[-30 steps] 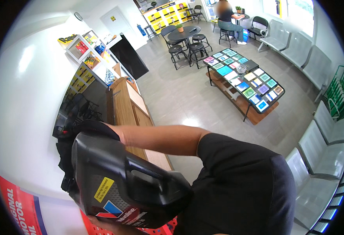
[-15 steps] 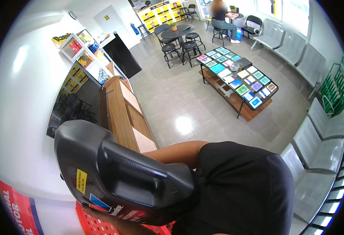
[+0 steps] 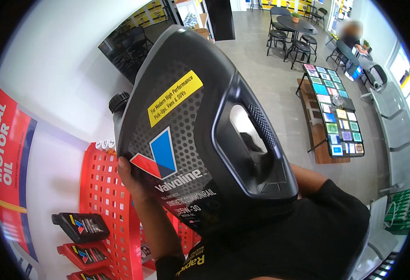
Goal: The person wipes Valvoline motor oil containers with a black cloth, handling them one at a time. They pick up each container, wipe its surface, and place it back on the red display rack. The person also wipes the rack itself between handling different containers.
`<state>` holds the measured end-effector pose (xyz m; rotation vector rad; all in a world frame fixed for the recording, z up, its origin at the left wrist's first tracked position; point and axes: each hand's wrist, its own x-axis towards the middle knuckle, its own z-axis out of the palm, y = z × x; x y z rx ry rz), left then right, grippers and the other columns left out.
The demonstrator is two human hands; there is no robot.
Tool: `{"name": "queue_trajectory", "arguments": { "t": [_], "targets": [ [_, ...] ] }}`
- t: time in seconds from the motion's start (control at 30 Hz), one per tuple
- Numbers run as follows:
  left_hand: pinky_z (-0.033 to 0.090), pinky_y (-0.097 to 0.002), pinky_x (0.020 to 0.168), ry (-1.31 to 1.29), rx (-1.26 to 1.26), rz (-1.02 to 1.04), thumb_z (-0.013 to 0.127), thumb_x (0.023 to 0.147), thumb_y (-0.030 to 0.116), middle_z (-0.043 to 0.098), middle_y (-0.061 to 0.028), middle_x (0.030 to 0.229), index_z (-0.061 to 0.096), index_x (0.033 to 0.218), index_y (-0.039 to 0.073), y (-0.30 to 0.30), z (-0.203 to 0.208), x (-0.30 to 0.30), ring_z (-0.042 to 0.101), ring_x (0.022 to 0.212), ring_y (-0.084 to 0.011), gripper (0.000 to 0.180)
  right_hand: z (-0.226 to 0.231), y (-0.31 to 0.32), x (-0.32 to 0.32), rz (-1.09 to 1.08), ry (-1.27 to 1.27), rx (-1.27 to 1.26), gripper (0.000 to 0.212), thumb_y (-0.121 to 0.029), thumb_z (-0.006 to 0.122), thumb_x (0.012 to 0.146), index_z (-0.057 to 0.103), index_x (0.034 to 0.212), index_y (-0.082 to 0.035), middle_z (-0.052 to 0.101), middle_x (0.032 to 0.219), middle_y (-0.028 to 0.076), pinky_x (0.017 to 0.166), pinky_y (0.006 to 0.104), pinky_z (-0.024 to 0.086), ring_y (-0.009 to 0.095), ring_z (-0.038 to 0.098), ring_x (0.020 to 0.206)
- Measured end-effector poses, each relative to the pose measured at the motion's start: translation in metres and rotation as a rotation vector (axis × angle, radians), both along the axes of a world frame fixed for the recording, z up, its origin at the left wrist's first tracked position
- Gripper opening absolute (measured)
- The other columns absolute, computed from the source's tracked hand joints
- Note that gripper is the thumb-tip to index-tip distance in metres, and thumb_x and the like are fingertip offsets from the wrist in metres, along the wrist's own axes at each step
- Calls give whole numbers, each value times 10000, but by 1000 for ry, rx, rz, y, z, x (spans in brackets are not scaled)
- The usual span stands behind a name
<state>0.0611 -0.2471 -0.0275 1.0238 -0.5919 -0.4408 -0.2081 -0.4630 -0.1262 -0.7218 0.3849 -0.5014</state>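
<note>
A large black motor oil jug (image 3: 186, 126) fills the middle of the view, tilted, its printed label toward me. Its ribbed cap (image 3: 119, 102) points left, and the moulded handle (image 3: 264, 126) is on the right. My left hand (image 3: 130, 177) is closed against the jug's lower left side, with the thumb showing and the other fingers mostly hidden. My right forearm (image 3: 307, 179) passes behind the jug, which hides my right hand.
A red perforated rack (image 3: 104, 179) stands at the left, with a smaller black oil bottle (image 3: 84, 227) and red oil bottles (image 3: 86, 254) beside it. A low table (image 3: 327, 148) covered with cards, grey chairs (image 3: 398, 133) and a seated person (image 3: 349, 46) are to the right.
The jug has come up and turned, so its label now faces me more fully. My view has swung left, bringing in the red rack and its bottles.
</note>
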Motion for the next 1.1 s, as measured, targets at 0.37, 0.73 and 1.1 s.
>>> {"name": "queue_trajectory", "arguments": {
  "t": [0.37, 0.73, 1.1],
  "targets": [
    [455, -382, 1077, -214, -47, -33, 792, 816, 460, 548, -202, 1409, 310, 1588, -56, -21, 37, -21, 589, 1241, -274, 1046, 143, -8, 18, -265, 88, -741, 552, -444, 528, 1101, 581, 1394, 21, 711, 1184, 102, 887, 293, 546, 137, 673, 1024],
    [451, -341, 1035, -374, -128, 241, 841, 871, 216, 573, -191, 1310, 280, 1599, -49, -41, 67, -28, 580, 1177, -238, 956, 74, -42, 46, -175, 509, -1146, 513, -378, 568, 1086, 527, 1440, -10, 701, 1223, 162, 1002, 396, 513, 251, 681, 1089],
    [334, -419, 1189, -470, -239, 322, 923, 798, 352, 329, -246, 1516, 174, 1599, -32, -86, 57, -55, 391, 1402, -309, 1162, 16, -22, 84, -142, -430, 54, 646, -566, 419, 1090, 472, 1540, -104, 591, 1473, 128, 1104, 467, 500, 290, 620, 1288]
  ]
}}
